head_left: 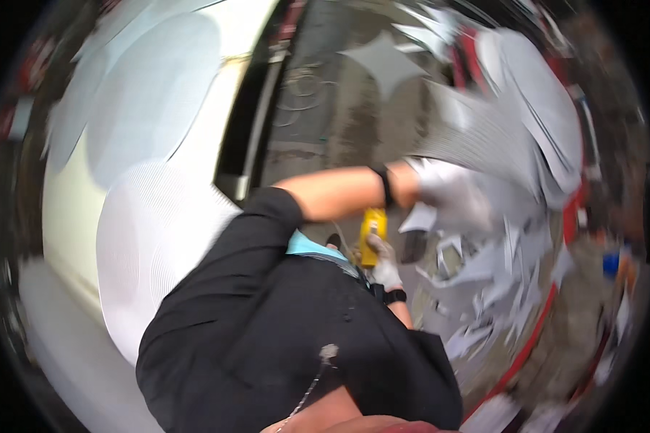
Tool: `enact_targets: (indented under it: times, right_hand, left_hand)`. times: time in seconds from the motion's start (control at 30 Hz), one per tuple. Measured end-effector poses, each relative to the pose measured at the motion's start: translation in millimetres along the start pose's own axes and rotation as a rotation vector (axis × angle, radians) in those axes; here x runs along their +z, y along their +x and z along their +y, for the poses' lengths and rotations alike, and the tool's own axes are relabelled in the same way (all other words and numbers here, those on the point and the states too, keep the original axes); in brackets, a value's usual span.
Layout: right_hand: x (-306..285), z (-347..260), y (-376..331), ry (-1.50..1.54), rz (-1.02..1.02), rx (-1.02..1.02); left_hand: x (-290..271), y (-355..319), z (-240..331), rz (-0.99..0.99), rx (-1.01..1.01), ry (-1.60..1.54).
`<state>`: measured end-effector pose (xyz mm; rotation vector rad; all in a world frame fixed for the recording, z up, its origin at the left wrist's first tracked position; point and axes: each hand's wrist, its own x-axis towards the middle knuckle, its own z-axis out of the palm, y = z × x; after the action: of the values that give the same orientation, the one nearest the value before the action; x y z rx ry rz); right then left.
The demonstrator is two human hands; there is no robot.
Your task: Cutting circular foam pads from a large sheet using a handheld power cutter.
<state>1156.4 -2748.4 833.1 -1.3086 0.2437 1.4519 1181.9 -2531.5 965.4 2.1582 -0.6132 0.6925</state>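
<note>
My left arm reaches across to the right, and my left hand [458, 195], in a white glove, is smeared by motion. It overlaps a grey, finely striped sheet [477, 133] above a heap of scraps; whether the fingers grip the sheet is unclear. Close to my body, my right hand [385, 265], also gloved, is closed around a yellow hand-held tool [373, 234], whose exact kind does not show. On the left, a pale table [68, 224] carries large rounded sheets: a grey-blue one [159, 86] and a finely ringed white one [152, 245].
Jagged white and grey offcuts [484, 289] pile up on the right within a red-edged container [538, 332]. Large rounded pieces [538, 101] lean at its far side. A four-pointed offcut [386, 65] and a coiled cord [307, 83] lie on the floor ahead.
</note>
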Motion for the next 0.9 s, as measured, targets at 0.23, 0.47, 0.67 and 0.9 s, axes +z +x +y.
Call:
enact_targets:
  times: [0.23,0.47,0.67,0.9]
  right_hand:
    - [56,-5,40,-0.207,-0.159,-0.031]
    - [96,-33,85,-0.419,-0.291,-0.006]
    - [164,2,180,-0.770,-0.431,0.124]
    - [253,121,330,-1.107,-0.541,0.146]
  left_hand:
    - [-54,-140,-31,0.164,-0.419,0.313]
    - [-122,-432,86,0.544,-1.795,0.812]
    - [-80,-578,239,0.721,-2.313,1.190]
    - [17,-645,286,0.808,-2.648,1.244]
